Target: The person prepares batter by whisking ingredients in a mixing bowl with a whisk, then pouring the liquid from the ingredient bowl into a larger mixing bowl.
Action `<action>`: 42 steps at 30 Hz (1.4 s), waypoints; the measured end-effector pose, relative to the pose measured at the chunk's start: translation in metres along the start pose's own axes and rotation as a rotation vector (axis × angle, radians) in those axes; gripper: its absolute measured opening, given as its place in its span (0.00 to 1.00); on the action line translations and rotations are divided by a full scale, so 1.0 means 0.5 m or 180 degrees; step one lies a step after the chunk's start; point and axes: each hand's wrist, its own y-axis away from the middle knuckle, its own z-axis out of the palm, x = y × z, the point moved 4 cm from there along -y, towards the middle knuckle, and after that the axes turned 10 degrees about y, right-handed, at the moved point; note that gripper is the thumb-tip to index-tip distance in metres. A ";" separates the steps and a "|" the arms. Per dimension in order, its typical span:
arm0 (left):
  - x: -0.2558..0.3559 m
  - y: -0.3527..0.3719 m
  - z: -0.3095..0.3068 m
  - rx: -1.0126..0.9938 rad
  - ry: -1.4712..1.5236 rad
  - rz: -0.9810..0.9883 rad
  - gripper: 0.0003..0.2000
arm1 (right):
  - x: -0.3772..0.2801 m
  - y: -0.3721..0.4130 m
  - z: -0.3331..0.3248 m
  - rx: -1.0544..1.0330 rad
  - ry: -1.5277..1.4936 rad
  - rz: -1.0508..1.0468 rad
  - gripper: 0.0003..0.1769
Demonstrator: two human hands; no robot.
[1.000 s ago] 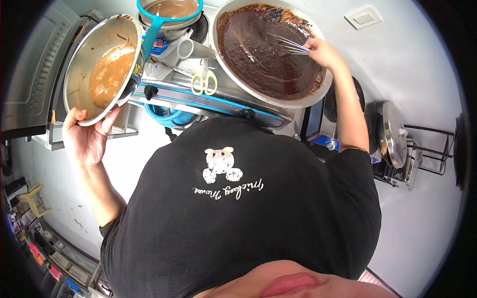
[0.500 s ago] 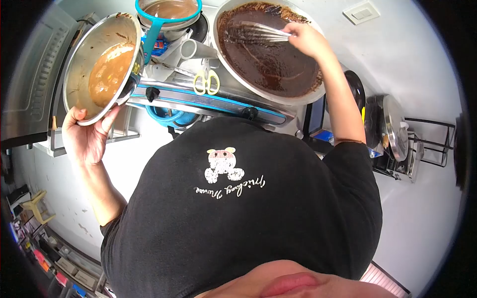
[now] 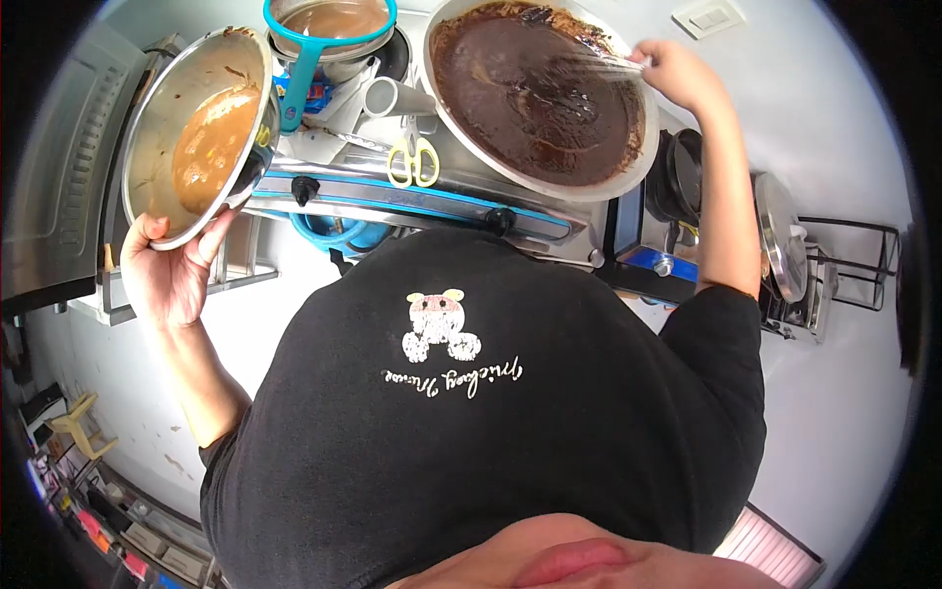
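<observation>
My left hand (image 3: 175, 265) grips the rim of a steel mixing bowl (image 3: 147, 128), thumb inside and fingers under it. The bowl is tilted, with light brown liquid (image 3: 216, 147) pooled in it. At the upper right my right hand (image 3: 677, 74) is closed on the handle of a whisk (image 3: 613, 65). Its wires reach into dark chocolate-brown batter (image 3: 549, 128) and are partly blurred. That batter fills a wide pan (image 3: 466, 147) on the stove.
A turquoise-rimmed strainer (image 3: 306, 74) rests over a pot behind the bowl. Yellow-handled scissors (image 3: 413, 162) and a grey cup (image 3: 392, 98) lie between bowl and pan. Black stove knobs (image 3: 306, 189) line the front. Lidded pots (image 3: 780, 236) stand at right.
My right hand has moved right with the whisk, from over the batter to the pan's right rim. The pan has shifted slightly right. My left hand and bowl are nearly still.
</observation>
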 end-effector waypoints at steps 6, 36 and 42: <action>0.007 -0.013 -0.012 -0.0025 -0.0034 -0.0071 0.28 | -0.100 -0.069 0.091 0.0585 -0.0896 -0.0462 0.15; 0.012 -0.090 0.013 -0.0182 -0.0204 -0.0576 0.29 | -0.055 0.093 0.197 -0.0055 -0.0902 0.0102 0.11; 0.004 -0.081 0.023 -0.0071 -0.0189 -0.0419 0.29 | 0.082 0.085 0.156 -0.0616 -0.0486 0.0669 0.13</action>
